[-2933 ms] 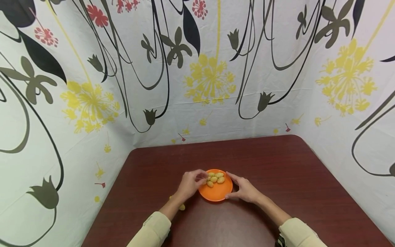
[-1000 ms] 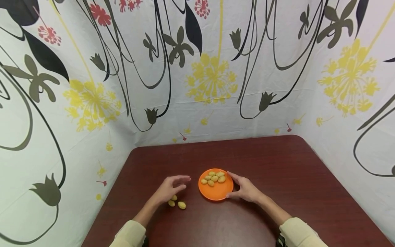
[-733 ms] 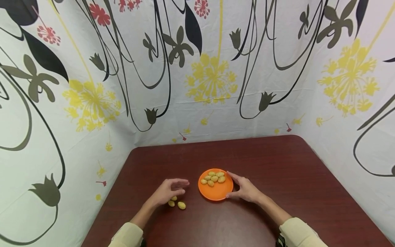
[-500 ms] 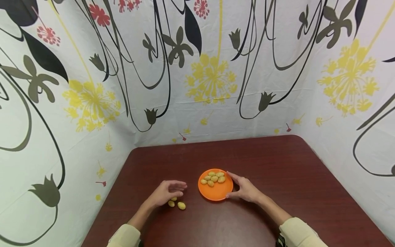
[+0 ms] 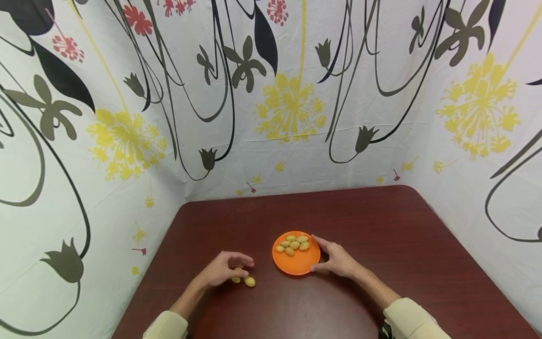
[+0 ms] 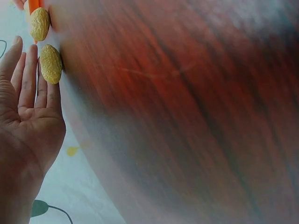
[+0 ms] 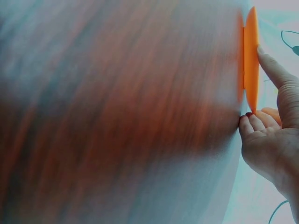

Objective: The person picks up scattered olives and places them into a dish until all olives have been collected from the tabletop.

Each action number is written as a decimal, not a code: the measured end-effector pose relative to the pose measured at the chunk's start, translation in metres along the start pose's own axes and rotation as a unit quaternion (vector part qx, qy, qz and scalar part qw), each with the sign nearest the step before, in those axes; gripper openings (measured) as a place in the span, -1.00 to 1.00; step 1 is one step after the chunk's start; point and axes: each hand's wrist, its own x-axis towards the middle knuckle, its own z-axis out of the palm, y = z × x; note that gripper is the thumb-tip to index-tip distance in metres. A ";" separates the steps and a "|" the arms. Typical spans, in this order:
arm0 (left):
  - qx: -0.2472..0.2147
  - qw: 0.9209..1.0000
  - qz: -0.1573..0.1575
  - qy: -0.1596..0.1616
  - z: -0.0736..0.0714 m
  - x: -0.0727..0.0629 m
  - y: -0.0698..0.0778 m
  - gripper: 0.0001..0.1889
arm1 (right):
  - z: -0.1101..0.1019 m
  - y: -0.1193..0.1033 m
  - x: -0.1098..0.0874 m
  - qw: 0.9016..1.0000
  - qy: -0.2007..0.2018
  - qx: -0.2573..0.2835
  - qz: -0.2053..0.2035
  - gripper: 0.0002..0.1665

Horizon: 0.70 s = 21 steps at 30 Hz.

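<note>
My left hand [image 5: 222, 270] is over the table's left side, fingers loosely extended above several yellow, wrinkled oval pieces. One loose piece [image 5: 250, 281] lies just beyond the thumb; another piece [image 5: 236, 280] is partly covered by the hand. In the left wrist view, a wrinkled piece [image 6: 51, 64] overlaps the straight fingers [image 6: 29, 84], with a second piece [image 6: 39, 24] further off. My right hand [image 5: 338, 260] holds the right rim of an orange plate [image 5: 296, 267], thumb at the near side and fingers at the far side. Several similar pieces [image 5: 294, 245] lie on the plate's far half.
The dark red-brown table [image 5: 364, 301] has rounded far corners. White cloth [image 5: 262, 165] printed with flowers and stems hangs round its back and sides. Light sleeves [image 5: 412, 318] cover the forearms.
My left hand has left a piece on the plate's left side, moved away to the left and come down over the loose pieces. My right hand stays at the plate rim.
</note>
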 end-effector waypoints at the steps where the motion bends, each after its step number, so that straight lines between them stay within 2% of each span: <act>1: -0.002 1.000 -0.001 -0.004 0.000 0.000 0.000 -0.64 | 0.000 0.000 0.000 1.000 0.000 0.001 0.000 0.21; 4: -0.003 1.000 -0.002 -0.014 0.001 -0.002 0.000 -0.65 | 0.000 -0.001 0.000 1.000 0.000 0.002 0.000 0.21; 11: 0.048 0.999 0.001 -0.016 0.003 -0.003 -0.002 -0.70 | 0.001 -0.002 -0.001 1.000 -0.001 0.007 0.003 0.21; 21: 0.070 0.997 -0.002 -0.021 0.004 -0.004 0.001 -0.74 | 0.000 -0.001 -0.001 1.000 0.001 0.005 0.002 0.21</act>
